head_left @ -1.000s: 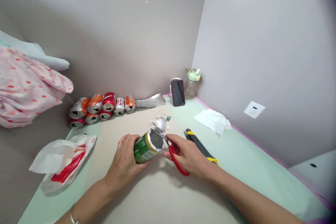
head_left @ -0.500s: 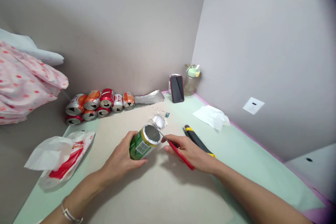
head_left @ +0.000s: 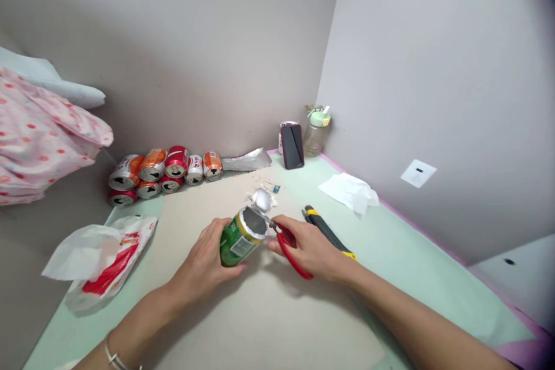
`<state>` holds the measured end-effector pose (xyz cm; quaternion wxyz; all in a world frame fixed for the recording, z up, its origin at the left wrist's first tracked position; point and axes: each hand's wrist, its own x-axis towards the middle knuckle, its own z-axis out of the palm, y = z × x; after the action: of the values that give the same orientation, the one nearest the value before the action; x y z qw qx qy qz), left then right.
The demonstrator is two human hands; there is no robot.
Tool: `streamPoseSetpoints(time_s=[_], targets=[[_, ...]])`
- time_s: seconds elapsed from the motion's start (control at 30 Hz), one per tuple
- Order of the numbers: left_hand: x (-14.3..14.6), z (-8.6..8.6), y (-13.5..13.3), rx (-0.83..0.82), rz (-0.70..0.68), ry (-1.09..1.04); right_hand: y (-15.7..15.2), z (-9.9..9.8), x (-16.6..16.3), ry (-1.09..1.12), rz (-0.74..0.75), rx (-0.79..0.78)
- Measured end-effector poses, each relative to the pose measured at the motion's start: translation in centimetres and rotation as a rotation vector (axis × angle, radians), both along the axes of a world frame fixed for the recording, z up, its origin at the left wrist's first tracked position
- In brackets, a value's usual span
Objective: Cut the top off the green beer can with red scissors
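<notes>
My left hand (head_left: 212, 251) is wrapped round a green can (head_left: 236, 243) whose top is cut away, leaving a jagged silvery rim. The can leans to the right, its open end facing up. In my right hand (head_left: 310, 245) are red-handled scissors (head_left: 287, 251), held by the handles. Their blades lie at the can's open mouth, close to the rim. Just beyond the can sits a round silver can end (head_left: 262, 200), with small metal scraps (head_left: 275, 188) around it.
Several drink cans (head_left: 176, 161) lie stacked along the back wall beside a strip of sheet metal (head_left: 249, 161). A utility knife (head_left: 327, 231) rests to the right. Further back are a phone (head_left: 292, 146), a bottle (head_left: 316, 133) and tissue (head_left: 350, 192). A tissue pack (head_left: 117, 266) lies left.
The scissors have turned, and their blades now reach across the can's mouth with both handles showing. The can has shifted slightly right and toward me.
</notes>
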<state>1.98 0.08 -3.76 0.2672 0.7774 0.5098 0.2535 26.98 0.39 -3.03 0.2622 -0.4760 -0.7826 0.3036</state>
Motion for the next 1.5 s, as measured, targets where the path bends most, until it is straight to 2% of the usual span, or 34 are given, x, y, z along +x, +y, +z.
streamPoseSetpoints(time_s=[0.13,0.43,0.57,0.67,0.77,0.93,1.0,1.23,1.4,1.5], targets=[[0.0,0.2,0.1,0.009,0.009,0.044,0.0,0.0,0.0,0.039,0.016,-0.051],[-1.0,2.0,0.3,-0.231,-0.042,-0.053,0.3,0.6,0.8,0.332,0.208,-0.378],[-1.7,2.5,0.6,-0.325,-0.098,-0.052,0.8,0.5,1.4,0.411,0.270,-0.564],[-1.8,2.7,0.6,-0.359,-0.141,-0.070,1.0,0.2,1.6,0.463,0.283,-0.637],[-1.4,2.7,0.4,-0.331,-0.107,-0.069,0.9,0.0,1.3,0.429,0.261,-0.576],[-0.5,1.7,0.1,-0.192,-0.007,-0.064,0.6,-0.1,0.5,0.202,0.112,-0.190],[-0.4,1.3,0.2,-0.119,0.004,-0.040,0.5,0.1,0.4,0.117,0.065,-0.105],[-1.2,0.1,0.9,0.166,0.055,0.116,0.3,0.4,0.6,-0.034,0.034,0.011],[-1.5,-0.6,1.2,0.453,-0.003,0.280,0.3,-0.2,0.6,-0.110,-0.001,0.087],[-1.2,-1.0,1.0,0.531,-0.028,0.308,0.2,-0.4,0.5,-0.115,0.002,0.095]])
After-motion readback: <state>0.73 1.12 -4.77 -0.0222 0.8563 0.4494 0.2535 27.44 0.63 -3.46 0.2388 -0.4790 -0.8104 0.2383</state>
